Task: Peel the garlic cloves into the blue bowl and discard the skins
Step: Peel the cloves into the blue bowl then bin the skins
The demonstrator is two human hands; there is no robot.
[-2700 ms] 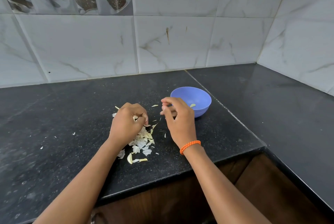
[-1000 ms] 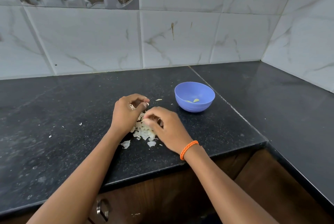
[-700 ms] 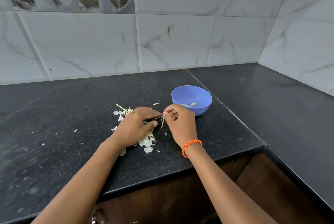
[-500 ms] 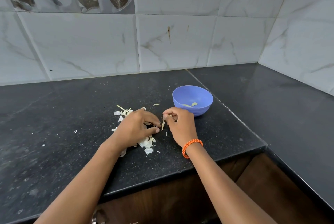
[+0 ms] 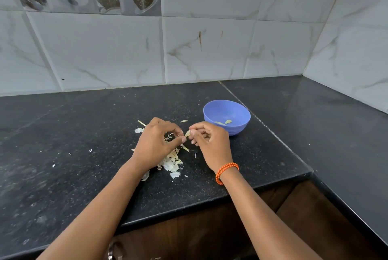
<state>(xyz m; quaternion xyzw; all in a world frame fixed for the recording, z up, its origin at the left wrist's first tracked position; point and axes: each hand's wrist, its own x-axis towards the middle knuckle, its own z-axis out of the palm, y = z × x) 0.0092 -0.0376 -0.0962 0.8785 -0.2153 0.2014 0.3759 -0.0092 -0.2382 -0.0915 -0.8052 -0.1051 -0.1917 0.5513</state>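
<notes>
Right hand is pinching a clove, left hand is curling its thumb and fingertips at it, above the skins on the tabletop; bowl is sitting just right.

Bright, even light; wide-angle edge distortion

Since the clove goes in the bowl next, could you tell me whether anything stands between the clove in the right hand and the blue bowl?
Nothing visible does. The right hand pinches the garlic clove just left of the blue bowl; only its own curled fingers and bare countertop lie between. The skins sit nearer, under the left hand.
</notes>
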